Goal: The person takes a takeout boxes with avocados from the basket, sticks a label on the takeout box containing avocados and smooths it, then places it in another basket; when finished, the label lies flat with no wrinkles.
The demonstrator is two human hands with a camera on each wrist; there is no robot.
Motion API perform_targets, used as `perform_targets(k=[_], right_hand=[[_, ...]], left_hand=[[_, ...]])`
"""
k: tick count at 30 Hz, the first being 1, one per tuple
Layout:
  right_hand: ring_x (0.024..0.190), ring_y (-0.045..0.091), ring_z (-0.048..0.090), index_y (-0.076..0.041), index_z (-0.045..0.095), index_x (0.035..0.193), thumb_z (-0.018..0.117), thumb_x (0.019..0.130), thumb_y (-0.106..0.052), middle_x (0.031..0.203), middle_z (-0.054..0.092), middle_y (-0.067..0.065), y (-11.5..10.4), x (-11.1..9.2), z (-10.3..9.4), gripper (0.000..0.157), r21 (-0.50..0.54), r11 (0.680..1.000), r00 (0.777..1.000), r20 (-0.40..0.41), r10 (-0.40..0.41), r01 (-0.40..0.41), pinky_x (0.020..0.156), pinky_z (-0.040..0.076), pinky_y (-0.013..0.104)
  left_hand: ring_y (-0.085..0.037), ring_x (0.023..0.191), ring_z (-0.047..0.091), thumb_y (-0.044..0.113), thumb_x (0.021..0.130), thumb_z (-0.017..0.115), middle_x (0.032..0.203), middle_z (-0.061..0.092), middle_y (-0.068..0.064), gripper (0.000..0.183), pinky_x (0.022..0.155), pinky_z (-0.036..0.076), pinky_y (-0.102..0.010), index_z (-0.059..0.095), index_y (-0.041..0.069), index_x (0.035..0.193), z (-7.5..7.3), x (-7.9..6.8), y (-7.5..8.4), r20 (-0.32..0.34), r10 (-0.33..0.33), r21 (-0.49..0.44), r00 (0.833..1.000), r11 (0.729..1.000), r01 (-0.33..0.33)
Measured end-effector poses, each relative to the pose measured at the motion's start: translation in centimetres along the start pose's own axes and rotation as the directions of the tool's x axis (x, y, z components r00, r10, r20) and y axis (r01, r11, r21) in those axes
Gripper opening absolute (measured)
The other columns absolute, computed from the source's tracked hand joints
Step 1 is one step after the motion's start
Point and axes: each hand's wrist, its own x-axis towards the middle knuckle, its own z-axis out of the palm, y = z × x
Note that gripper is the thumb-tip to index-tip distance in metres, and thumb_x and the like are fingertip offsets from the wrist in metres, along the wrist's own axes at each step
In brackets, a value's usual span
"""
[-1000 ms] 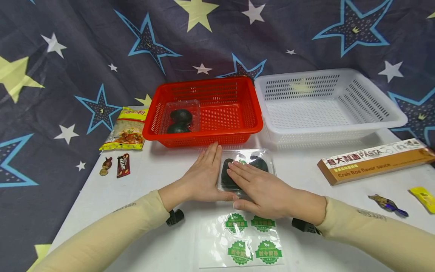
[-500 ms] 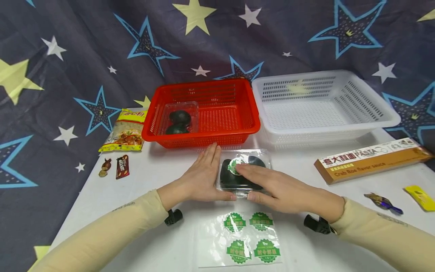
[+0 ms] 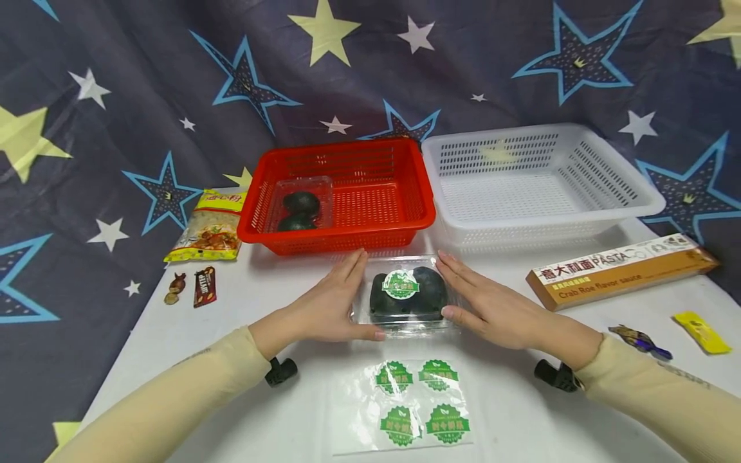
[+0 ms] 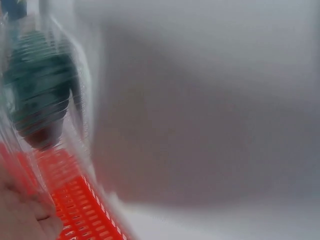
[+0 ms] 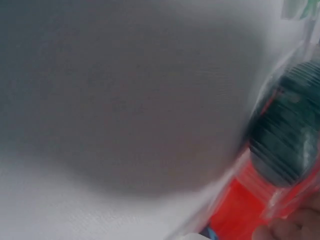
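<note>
A clear plastic box (image 3: 410, 330) with dark green avocados (image 3: 431, 292) inside sits in front of me on the white table. On its lid is a round green-and-white sticker (image 3: 401, 284). My left hand (image 3: 327, 305) lies along the box's left side, fingers straight, thumb by the front corner. Along the right side my right hand (image 3: 492, 302) touches it, also with straight fingers. Both wrist views are blurred; the box and an avocado show at the left edge of the left wrist view (image 4: 40, 85) and the right edge of the right wrist view (image 5: 287, 130).
Nearer me lies a sticker sheet (image 3: 361, 411). Behind stand a red basket (image 3: 341, 241), holding another clear box (image 3: 324, 199) of avocados, and a white basket (image 3: 532, 225). A pasta box (image 3: 625, 270) and small wrapped sweets lie right; a yellow food bag (image 3: 205, 228) and snacks lie left.
My right hand has come off the lid and moved to the box's right side, uncovering the sticker. My left hand has shifted slightly left, staying at the box's left side.
</note>
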Motion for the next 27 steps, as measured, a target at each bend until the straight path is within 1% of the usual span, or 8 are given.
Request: perform_targets(k=[5, 9, 14, 16, 18, 21, 23, 27], right_hand=[[0.145, 0.025, 0.014, -0.012, 0.01, 0.154, 0.047, 0.098, -0.045, 0.16, 0.0, 0.001, -0.2, 0.0, 0.1, 0.075, 0.11, 0.993, 0.998, 0.025, 0.05, -0.052, 0.11, 0.027, 0.05], [0.143, 0.032, 0.015, -0.007, 0.001, 0.153, 0.047, 0.098, -0.046, 0.159, 0.002, 0.01, -1.0, 0.2, 0.3, 0.082, 0.271, 0.945, 0.983, 0.069, 0.169, -0.182, 0.111, 0.022, 0.053], [0.137, 0.044, 0.026, 0.002, 0.004, 0.151, 0.046, 0.098, -0.047, 0.153, 0.017, 0.027, -2.1, 0.5, 0.6, 0.084, 0.456, 0.817, 0.935, 0.151, 0.322, -0.354, 0.108, 0.025, 0.058], [0.137, 0.044, 0.026, 0.002, 0.007, 0.151, 0.045, 0.099, -0.045, 0.152, 0.021, 0.028, -2.3, 0.7, 0.7, 0.08, 0.552, 0.735, 0.917, 0.185, 0.353, -0.394, 0.108, 0.025, 0.057], [0.137, 0.043, 0.026, 0.001, 0.007, 0.151, 0.045, 0.1, -0.039, 0.152, 0.021, 0.029, -2.1, 1.0, 0.6, 0.076, 0.654, 0.637, 0.908, 0.218, 0.358, -0.408, 0.108, 0.026, 0.056], [0.134, 0.04, 0.033, 0.0, 0.007, 0.152, 0.048, 0.1, -0.029, 0.15, 0.023, 0.03, -1.1, 1.5, 0.2, 0.072, 0.754, 0.516, 0.908, 0.273, 0.317, -0.406, 0.107, 0.031, 0.052], [0.132, 0.038, 0.036, 0.0, 0.006, 0.152, 0.048, 0.1, -0.025, 0.15, 0.023, 0.03, -0.2, 2.1, 0.0, 0.071, 0.789, 0.471, 0.917, 0.302, 0.262, -0.395, 0.107, 0.032, 0.05], [0.132, 0.037, 0.036, 0.0, 0.01, 0.152, 0.049, 0.1, -0.023, 0.148, 0.029, 0.029, 1.4, 3.3, -0.3, 0.069, 0.792, 0.497, 0.934, 0.304, 0.186, -0.356, 0.106, 0.033, 0.049]], left_hand=[[-0.026, 0.146, 0.005, 0.081, 0.069, 0.056, 0.159, 0.001, -0.014, 0.127, 0.116, 0.013, -0.038, 0.002, 0.001, 0.152, 0.1, -0.4, 0.1, 0.001, -0.024, -0.004, 1.0, 1.0, 0.024], [-0.026, 0.145, 0.01, 0.08, 0.067, 0.06, 0.159, 0.009, -0.016, 0.127, 0.115, 0.016, -0.037, 0.007, 0.0, 0.151, 0.4, -0.8, 0.6, -0.048, -0.089, 0.019, 0.995, 0.996, 0.09], [-0.033, 0.144, 0.016, 0.079, 0.067, 0.061, 0.156, 0.013, -0.023, 0.13, 0.114, 0.021, -0.041, 0.01, -0.008, 0.149, 0.7, -1.4, 2.3, -0.106, -0.209, -0.024, 0.972, 0.978, 0.208], [-0.035, 0.141, 0.022, 0.079, 0.068, 0.06, 0.154, 0.019, -0.024, 0.127, 0.112, 0.026, -0.042, 0.014, -0.009, 0.148, 0.5, -1.5, 3.0, -0.115, -0.242, -0.039, 0.963, 0.97, 0.239], [-0.035, 0.134, 0.035, 0.076, 0.071, 0.06, 0.146, 0.033, -0.023, 0.117, 0.107, 0.034, -0.043, 0.025, -0.009, 0.145, 0.0, -1.4, 3.2, -0.133, -0.26, -0.054, 0.956, 0.966, 0.255], [-0.031, 0.124, 0.044, 0.063, 0.079, 0.064, 0.136, 0.044, -0.018, 0.095, 0.102, 0.039, -0.044, 0.035, -0.004, 0.14, -0.6, -1.0, 2.7, -0.165, -0.255, -0.108, 0.953, 0.965, 0.239], [-0.029, 0.126, 0.044, 0.054, 0.083, 0.066, 0.137, 0.045, -0.015, 0.085, 0.104, 0.038, -0.043, 0.035, 0.0, 0.14, -0.8, -0.6, 2.0, -0.16, -0.226, -0.154, 0.961, 0.967, 0.202], [-0.025, 0.135, 0.038, 0.048, 0.084, 0.068, 0.151, 0.033, -0.01, 0.09, 0.109, 0.031, -0.044, 0.022, 0.009, 0.151, -0.6, 0.3, 0.9, -0.072, -0.167, -0.276, 0.983, 0.951, 0.141]])
